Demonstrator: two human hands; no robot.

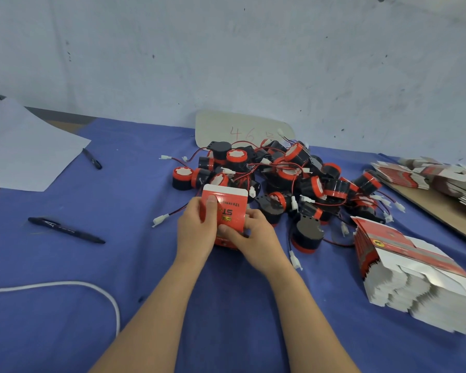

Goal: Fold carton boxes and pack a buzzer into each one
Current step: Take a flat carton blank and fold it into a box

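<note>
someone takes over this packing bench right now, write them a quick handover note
Left hand: grips the left side of a red carton, thumb on its front.
Right hand: pinches the carton's near right corner.
Carton: opened up, over the blue cloth, white top flap open at the far end; whether a buzzer is inside cannot be seen.
Buzzers: loose pile with tangled wires, just behind the carton.
Flat cartons: stack to the right, more on the far right.
Done: none visibly packed. Left: finish this carton, put in a buzzer, close it, repeat.
</note>
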